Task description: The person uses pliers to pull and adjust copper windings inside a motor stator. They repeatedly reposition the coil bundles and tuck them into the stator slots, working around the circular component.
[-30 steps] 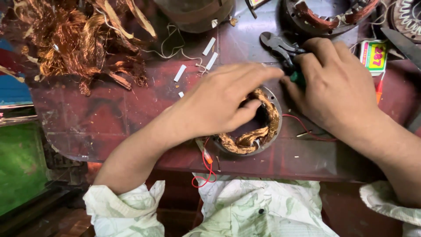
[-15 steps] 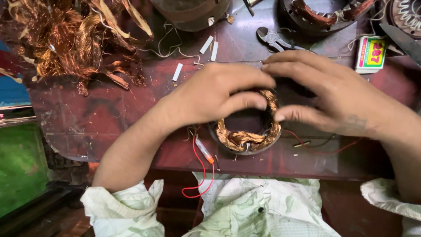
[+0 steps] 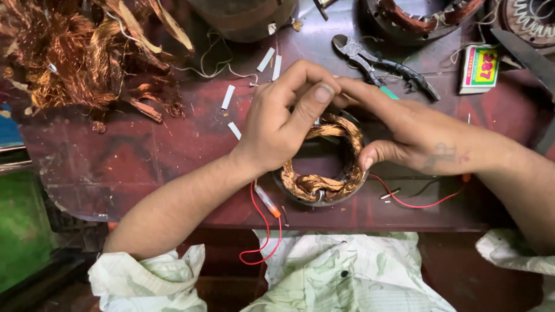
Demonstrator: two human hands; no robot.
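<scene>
A round motor stator (image 3: pixel 321 184) wound with copper coils lies near the front edge of the dark red table (image 3: pixel 144 156). My left hand (image 3: pixel 283 118) grips its far left rim, thumb pressed on the windings. My right hand (image 3: pixel 399 130) holds the far right rim, with the thumb inside the bore and the fingers meeting the left hand's fingertips at the top. Red lead wires (image 3: pixel 260 231) trail from the stator over the table edge towards my lap.
A heap of stripped copper wire (image 3: pixel 75 58) fills the back left. Pliers (image 3: pixel 376 58) lie behind my hands, a small matchbox-like packet (image 3: pixel 478 68) at the back right, other stators (image 3: pixel 416 17) along the back. White paper strips (image 3: pixel 228 97) are scattered about.
Both hands have shifted from covering the stator to gripping its far rim. The stator has turned or tipped, so more of its copper winding shows. The right hand no longer rests near the pliers.
</scene>
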